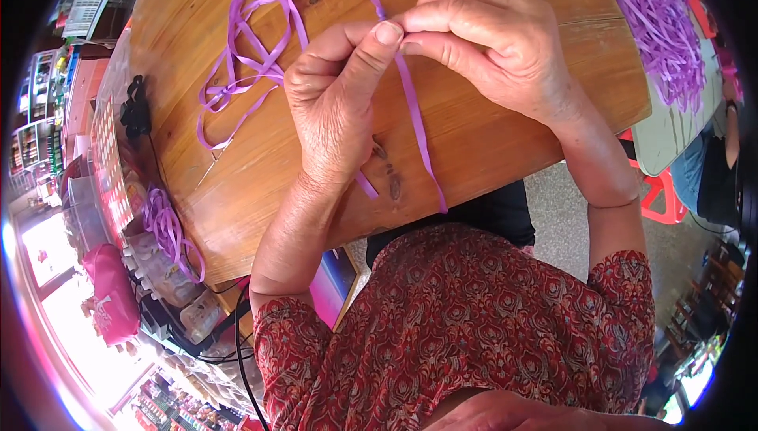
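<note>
My left hand [335, 103] and my right hand [501, 44] meet above the wooden table [489, 150], fingertips touching. Each is closed in a pinch on a thin purple ribbon [416, 119]. One end of it hangs down past the table's near edge; the other runs up and away to a loose tangle of the same ribbon [237, 12] on the far left of the tabletop. Small knots or beads show along the ribbon, one just beyond my fingertips. What exactly lies between the fingertips is hidden.
A big heap of purple ribbon [655, 32] lies on a pale table [671, 135] at the right. Another bundle [164, 229] sits at the left edge, near a black object [136, 107]. A red stool [665, 194] and another person [718, 166] are at the right.
</note>
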`<state>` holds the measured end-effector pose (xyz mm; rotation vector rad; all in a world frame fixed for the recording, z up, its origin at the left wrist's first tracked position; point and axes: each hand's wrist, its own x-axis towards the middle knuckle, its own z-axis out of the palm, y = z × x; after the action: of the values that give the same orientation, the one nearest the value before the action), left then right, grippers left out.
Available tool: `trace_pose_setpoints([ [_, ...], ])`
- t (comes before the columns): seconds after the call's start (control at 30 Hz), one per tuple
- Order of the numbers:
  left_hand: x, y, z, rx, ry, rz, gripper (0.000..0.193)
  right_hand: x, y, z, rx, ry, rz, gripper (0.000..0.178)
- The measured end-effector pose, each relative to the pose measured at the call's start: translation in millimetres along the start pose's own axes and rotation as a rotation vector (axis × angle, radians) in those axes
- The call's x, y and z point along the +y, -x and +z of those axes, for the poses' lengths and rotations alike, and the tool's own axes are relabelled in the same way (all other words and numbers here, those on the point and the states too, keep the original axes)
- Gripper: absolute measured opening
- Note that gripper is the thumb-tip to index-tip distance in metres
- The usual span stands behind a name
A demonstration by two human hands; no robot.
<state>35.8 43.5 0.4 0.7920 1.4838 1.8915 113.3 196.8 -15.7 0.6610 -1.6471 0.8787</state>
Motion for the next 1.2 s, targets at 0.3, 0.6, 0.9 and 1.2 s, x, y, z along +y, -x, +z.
trace_pose_setpoints([
  [0.3,1,-4,-8,0.057,-0.010,0.063,0.008,8,-16,-18,-0.208,0.546,-0.368,0.018],
  [0.6,4,-5,-6,0.054,0.075,0.039,0.011,11,-11,-17,-0.170,0.285,-0.233,0.031],
  [0.9,2,-3,-1,0.016,-0.006,0.073,0.004,14,-7,-21,-0.237,0.582,-0.451,0.022],
  [1.2,1,-9,-6,0.082,-0.161,0.120,0.008,-36,-33,-4,-0.440,0.573,0.331,0.012],
])
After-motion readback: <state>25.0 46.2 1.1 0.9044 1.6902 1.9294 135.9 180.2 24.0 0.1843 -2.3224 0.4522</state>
